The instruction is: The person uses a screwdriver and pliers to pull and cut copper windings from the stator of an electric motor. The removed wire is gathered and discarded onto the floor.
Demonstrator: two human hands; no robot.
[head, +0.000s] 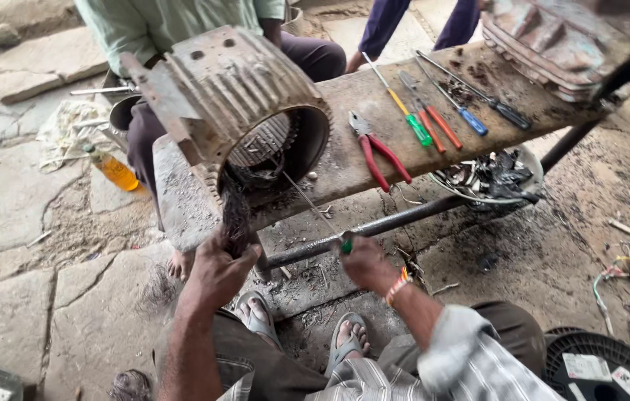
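A rusty finned motor housing (226, 82) lies on its side on a worn wooden bench (359, 104), its open end facing me. A dark bundle of old winding wire (236, 212) hangs out of its lower edge. My left hand (215, 271) grips that bundle just below the housing. My right hand (363, 263) holds a green-handled screwdriver (313, 208) whose thin shaft reaches up into the housing's opening.
Red-handled pliers (378, 156) and several screwdrivers (434, 119) lie on the bench. A bowl of scrap wire (489, 178) sits under it. Another person (181, 22) sits behind the housing. An orange bottle (113, 169) lies on the stone floor; a black spool (601, 367) is at lower right.
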